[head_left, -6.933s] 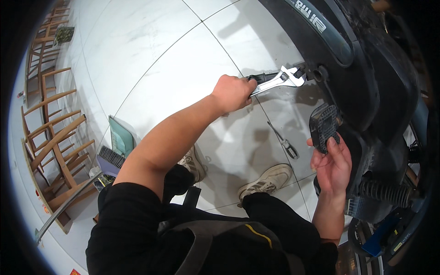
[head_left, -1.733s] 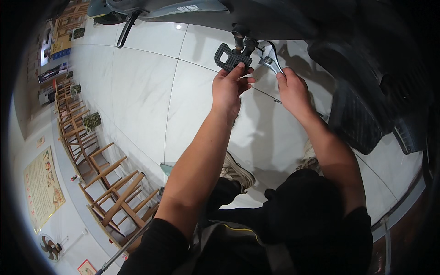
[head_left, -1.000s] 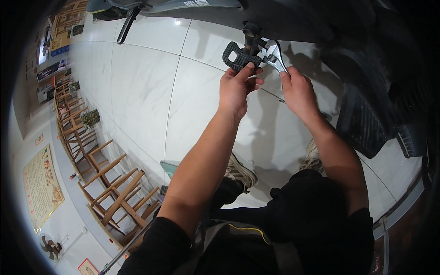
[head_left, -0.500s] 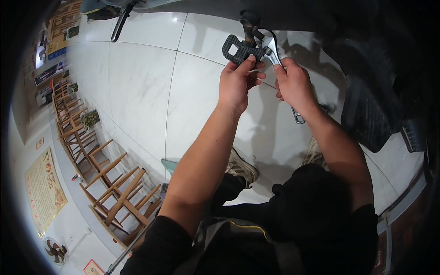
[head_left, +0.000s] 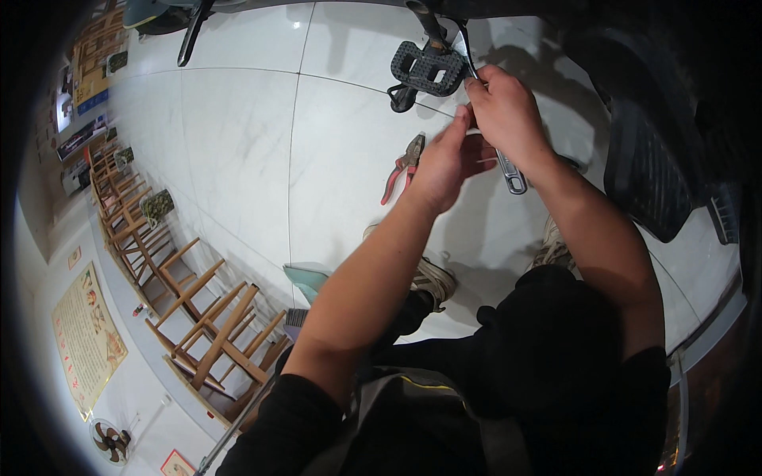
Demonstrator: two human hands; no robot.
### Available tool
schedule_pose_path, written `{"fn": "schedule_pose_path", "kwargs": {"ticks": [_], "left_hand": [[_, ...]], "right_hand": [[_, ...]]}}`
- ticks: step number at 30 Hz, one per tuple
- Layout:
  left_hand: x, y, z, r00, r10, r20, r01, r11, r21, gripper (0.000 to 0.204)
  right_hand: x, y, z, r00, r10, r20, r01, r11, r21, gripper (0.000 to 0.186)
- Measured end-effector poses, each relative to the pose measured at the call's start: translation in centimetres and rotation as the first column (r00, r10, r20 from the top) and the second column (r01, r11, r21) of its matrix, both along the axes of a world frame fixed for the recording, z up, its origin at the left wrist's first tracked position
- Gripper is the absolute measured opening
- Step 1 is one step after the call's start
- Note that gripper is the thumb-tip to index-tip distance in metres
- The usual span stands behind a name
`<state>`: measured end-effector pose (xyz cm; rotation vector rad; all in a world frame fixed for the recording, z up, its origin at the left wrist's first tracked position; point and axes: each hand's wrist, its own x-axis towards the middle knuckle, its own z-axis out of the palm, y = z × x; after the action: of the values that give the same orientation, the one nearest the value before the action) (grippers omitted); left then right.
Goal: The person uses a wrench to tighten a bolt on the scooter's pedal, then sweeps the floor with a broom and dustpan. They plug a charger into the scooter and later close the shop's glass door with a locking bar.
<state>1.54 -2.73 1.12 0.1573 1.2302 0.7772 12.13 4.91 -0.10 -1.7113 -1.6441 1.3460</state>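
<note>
A black pedal [head_left: 423, 70] with a textured face and openings hangs on its crank arm [head_left: 429, 22] at the top of the head view. My right hand [head_left: 508, 107] is wrapped round an adjustable wrench [head_left: 508, 168]. The wrench's head lies against the pedal's right side by the axle, and its handle end sticks out below my fist. My left hand [head_left: 446, 163] is off the pedal, fingers stretched and apart, just left of the wrench handle. Whether its fingertips touch the wrench is hard to see. Red-handled pliers [head_left: 406, 165] lie on the floor beside my left hand.
Wooden chairs [head_left: 210, 317] stand in a row along the left, with potted plants [head_left: 157, 206] among them. A dark, ribbed black part [head_left: 655, 170] takes up the right side. A kickstand-like black bar [head_left: 193, 33] hangs at upper left. My shoes [head_left: 432, 279] rest on the tiles.
My left hand has let go of the pedal and moved down and right toward the wrench. The pedal's face has turned more toward me. The pliers have come into sight.
</note>
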Motion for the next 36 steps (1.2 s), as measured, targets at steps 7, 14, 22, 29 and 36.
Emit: {"fn": "schedule_pose_path", "kwargs": {"ticks": [7, 14, 22, 29, 36], "left_hand": [[3.8, -0.6, -0.7, 0.986, 0.147, 0.076, -0.145, 0.989, -0.039, 0.032], [4.3, -0.1, -0.7, 0.992, 0.084, -0.097, -0.086, 0.996, -0.016, 0.037], [3.7, -0.2, -0.7, 0.996, 0.041, -0.083, -0.045, 0.998, -0.044, 0.038], [2.9, -1.2, -2.6, 0.986, 0.077, -0.147, -0.075, 0.997, 0.016, 0.040], [0.8, -1.7, -3.1, 0.971, 0.004, -0.241, 0.008, 0.999, 0.050, 0.037]], "right_hand": [[0.8, -0.1, -0.1, 0.994, -0.055, -0.090, 0.034, 0.974, -0.226, 0.026], [-1.2, 1.0, -2.3, 0.956, -0.141, -0.257, 0.139, 0.990, -0.023, 0.026], [-2.3, 1.9, -1.0, 0.882, -0.302, -0.361, 0.183, 0.927, -0.328, 0.026], [-2.4, 1.1, -2.4, 0.908, -0.269, -0.320, 0.224, 0.960, -0.171, 0.032], [-2.1, 0.0, -2.6, 0.859, -0.253, -0.445, 0.059, 0.913, -0.404, 0.027]]}}
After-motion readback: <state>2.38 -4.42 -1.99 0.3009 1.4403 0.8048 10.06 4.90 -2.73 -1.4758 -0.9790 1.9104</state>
